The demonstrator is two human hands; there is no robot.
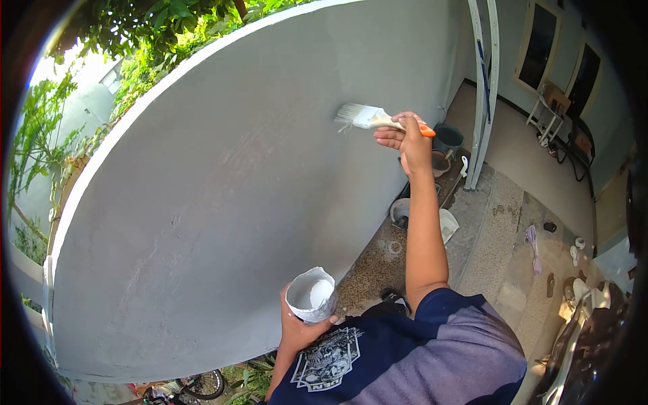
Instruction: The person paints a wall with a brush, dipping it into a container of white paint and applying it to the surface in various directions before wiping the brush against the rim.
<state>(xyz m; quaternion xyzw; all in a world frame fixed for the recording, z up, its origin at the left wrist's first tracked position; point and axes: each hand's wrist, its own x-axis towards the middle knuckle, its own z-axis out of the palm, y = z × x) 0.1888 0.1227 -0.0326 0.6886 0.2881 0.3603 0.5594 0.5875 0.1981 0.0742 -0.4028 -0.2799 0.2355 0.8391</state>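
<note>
My right hand (410,138) is closed around the handle of a paintbrush (364,116), which has pale, paint-coated bristles and an orange handle end. The bristles point left and overlap the grey wall (256,155) in this view. Lower down, my left hand (304,332) wraps round a paint cup (312,297) with a ragged, paint-smeared rim. White paint shows inside the cup, which is held in front of my chest. Rough, scuffed streaks run across the middle of the wall.
Behind my right arm, a dark bucket (447,138) and several pots stand along the wall's base. A white metal post (482,101) rises beyond them. A white dustpan-like container (447,225) lies on the paving. Slippers and a parked motorbike (574,337) are at right.
</note>
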